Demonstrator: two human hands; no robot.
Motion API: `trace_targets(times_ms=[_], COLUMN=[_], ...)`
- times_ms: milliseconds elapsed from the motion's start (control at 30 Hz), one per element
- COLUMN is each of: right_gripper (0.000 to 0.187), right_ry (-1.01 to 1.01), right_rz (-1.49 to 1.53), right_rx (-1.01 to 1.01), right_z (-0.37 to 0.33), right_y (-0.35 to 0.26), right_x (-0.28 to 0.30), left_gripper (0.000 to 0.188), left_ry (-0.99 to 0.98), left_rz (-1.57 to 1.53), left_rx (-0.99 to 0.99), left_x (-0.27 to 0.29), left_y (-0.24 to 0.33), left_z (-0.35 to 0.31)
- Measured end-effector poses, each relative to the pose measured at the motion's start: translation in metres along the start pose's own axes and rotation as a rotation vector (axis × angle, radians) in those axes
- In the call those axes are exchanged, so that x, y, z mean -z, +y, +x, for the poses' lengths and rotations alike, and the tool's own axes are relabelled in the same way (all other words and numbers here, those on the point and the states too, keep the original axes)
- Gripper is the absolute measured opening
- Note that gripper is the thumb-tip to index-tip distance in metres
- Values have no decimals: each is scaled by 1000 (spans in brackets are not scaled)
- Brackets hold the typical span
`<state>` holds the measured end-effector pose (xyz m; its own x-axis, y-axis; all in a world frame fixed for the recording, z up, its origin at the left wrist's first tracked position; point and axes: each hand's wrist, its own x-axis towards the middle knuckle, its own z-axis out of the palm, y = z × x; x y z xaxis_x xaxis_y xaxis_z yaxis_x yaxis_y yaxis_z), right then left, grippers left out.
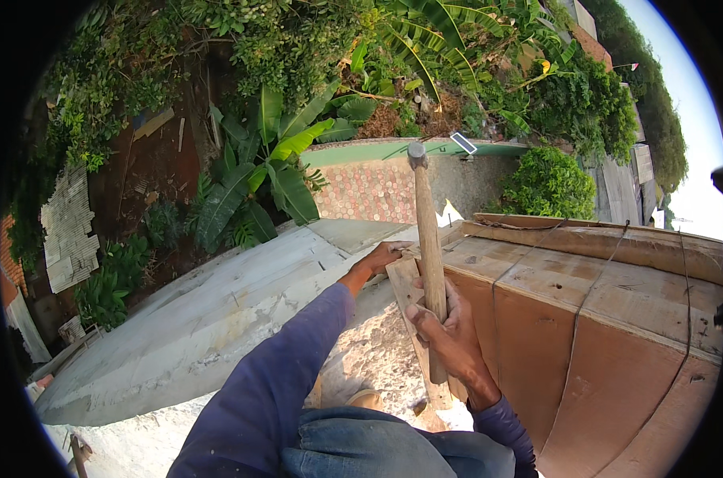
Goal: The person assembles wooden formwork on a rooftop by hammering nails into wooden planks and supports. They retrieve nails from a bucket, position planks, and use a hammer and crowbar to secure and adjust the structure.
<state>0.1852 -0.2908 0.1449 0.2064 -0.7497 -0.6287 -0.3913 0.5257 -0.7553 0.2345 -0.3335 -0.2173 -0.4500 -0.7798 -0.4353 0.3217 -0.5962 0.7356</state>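
Observation:
My right hand (451, 331) is wrapped round the wooden handle of a hammer (431, 231). The hammer stands nearly upright, its grey metal head at the far end. My left hand (384, 257) reaches to the top of a narrow wooden board (409, 299) beside the formwork corner. Its fingers are bent and pressed together there; whatever they pinch is too small to make out. To the right, wooden formwork (569, 271) with brown panels is bound by several thin wires.
A grey concrete ledge (242, 291) runs along the left, with a drop beyond it to a yard of banana plants (286, 171). Below stand a green-topped wall (361, 151) and a small solar panel (463, 143). Rough, pale concrete (369, 346) lies by my knees.

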Motion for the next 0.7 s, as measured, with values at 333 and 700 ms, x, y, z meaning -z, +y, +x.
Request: trace_targets(times_ms=[333, 700], right_gripper=[34, 43], right_ry=[138, 231], right_rz=[-15, -1173], right_rx=[7, 357], right_z=[38, 165], right_y=[-91, -195], right_x=[-47, -35], left_gripper=[38, 35], left_ry=[47, 96], left_rz=[42, -71], left_rx=[2, 16], left_x=[-14, 2], left_y=[2, 3], left_z=[-21, -24])
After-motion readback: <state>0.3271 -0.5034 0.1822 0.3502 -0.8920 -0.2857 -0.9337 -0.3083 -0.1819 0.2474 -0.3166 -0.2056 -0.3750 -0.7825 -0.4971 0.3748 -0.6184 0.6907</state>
